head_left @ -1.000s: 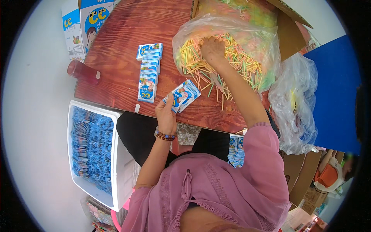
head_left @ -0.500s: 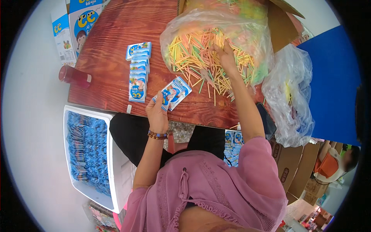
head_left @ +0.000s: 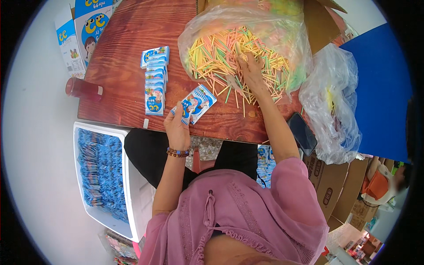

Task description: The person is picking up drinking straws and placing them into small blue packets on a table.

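Note:
My left hand pinches a pair of small blue-and-white packets, slightly fanned, just over the table's near edge. My right hand reaches into a heap of thin pastel sticks in yellow, pink and green. Its fingers are curled together around a small bunch of them; how many is hidden. The heap spills from the mouth of a clear plastic bag lying on the table. Left of my left hand, a row of similar packets lies overlapping on the wood.
The reddish wooden table carries a pink-red cup at left and a dark phone at right. A white foam box full of packets stands lower left. A crumpled clear bag lies beside a blue panel.
My right hand has drawn slightly down and left within the sticks, its fingers now more curled. The left hand still holds the packets. The whole view has shifted slightly.

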### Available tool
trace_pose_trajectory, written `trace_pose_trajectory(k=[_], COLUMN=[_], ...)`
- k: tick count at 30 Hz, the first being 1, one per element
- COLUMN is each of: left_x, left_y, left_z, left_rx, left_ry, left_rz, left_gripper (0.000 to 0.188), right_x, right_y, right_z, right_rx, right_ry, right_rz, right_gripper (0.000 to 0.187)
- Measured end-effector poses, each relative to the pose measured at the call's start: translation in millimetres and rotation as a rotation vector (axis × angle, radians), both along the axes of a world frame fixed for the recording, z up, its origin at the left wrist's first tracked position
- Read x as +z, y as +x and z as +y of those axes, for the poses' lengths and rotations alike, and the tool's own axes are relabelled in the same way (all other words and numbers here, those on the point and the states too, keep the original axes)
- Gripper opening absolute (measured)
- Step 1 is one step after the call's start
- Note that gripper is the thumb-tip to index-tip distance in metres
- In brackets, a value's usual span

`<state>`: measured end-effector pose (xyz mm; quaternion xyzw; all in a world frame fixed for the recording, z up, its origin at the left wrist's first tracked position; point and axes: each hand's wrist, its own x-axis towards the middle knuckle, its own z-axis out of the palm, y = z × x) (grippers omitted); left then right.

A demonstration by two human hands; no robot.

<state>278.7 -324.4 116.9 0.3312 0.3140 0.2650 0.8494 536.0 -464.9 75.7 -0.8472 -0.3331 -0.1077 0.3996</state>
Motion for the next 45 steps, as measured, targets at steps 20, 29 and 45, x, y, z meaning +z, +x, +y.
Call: trace_pose_trajectory(k=[20, 29, 45], left_x=[2, 6, 18], left_y=[-3, 1, 25], left_z=[4, 4, -7], left_rx=[0.041, 0.025, -0.029], left_ry=[-0.053, -0.072, -0.058], left_rz=[-0.038, -0.103, -0.373], left_gripper=[0.015, 0.016, 0.022], right_x=[62, 84, 120], right_y=[30, -1, -135], right_z=[76, 57, 60], right_rx=[0.274, 0.452, 0.637], right_ry=[-0.112, 0.903, 1.261], right_rz=[0.824, 1.191, 0.9], right_gripper=[0.03, 0.017, 0.015])
